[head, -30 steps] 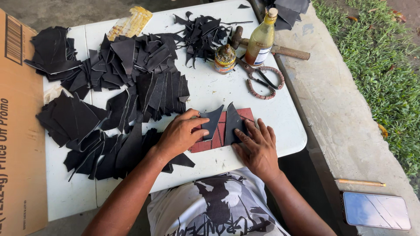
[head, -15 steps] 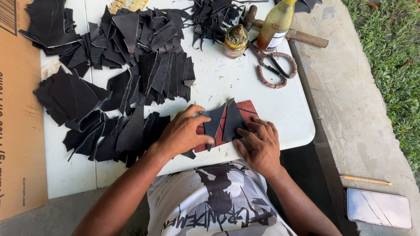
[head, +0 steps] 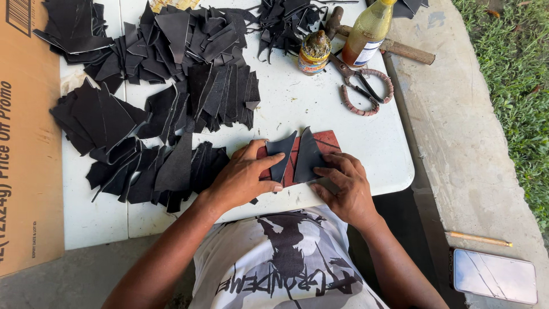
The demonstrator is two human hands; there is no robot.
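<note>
- The left hand is pressing flat on 1 dark, pointed leather piece, thumb and forefinger spread along its edges, pinning it rather than pinching it.
- The right hand is doing likewise on a 2nd pointed piece, fingertips resting on its lower edge, palm down, nothing lifted.
- Both pieces are lying side by side, tips pointing away from the person, on a reddish-brown pad near the front edge of the white table; their inner edges are close, though I cannot tell whether they are touching.
- To do this well, I judge that the pressure should be staying even and flat, so neither piece is sliding on the pad, and the 2 inner edges should be getting lined up from the base upward (the tips are thin and likely to curl).
- Just left of the left hand, a heap of black offcuts is crowding the working spot; stray pieces could slip under the wrist.
- Farther back, more black stacks are covering the table.
- Beyond these, scissors with wrapped handles, a small jar and a yellowish bottle are standing well apart from the hands.
- A cardboard box is sitting at the left; a phone and a pencil are lying on the concrete ledge at the right.
</note>
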